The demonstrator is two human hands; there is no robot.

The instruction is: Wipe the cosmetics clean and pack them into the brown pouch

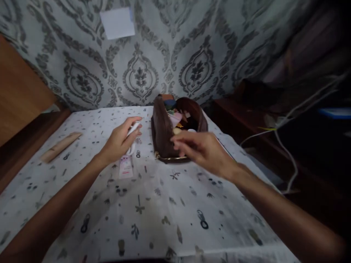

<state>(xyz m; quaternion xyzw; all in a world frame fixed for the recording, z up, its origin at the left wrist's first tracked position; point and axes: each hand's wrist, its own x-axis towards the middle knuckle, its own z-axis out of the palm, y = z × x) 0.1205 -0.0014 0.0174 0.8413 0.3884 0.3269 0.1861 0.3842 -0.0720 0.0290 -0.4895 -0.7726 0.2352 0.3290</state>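
My left hand (120,140) is closed around a slim white object (133,128); its lower end curves below the fingers, and its kind is unclear. Just under that hand, a small pink-and-white card or packet (126,167) lies on the cloth. A dark brown zip bag (162,137) stands unzipped at the middle of the table, with several small items inside, among them a pink one (175,117). My right hand (204,149) is at the bag's front, fingers pinched together. A small cream-coloured thing (177,130) shows at its fingertips; whether it is held is unclear.
A printed white cloth (153,212) covers the table. On the left lies a flat light-brown piece (61,147), beside a wooden panel (22,91). White cables (293,164) hang at the right over a dark wooden surface. A patterned wall with a white plate (117,23) rises behind.
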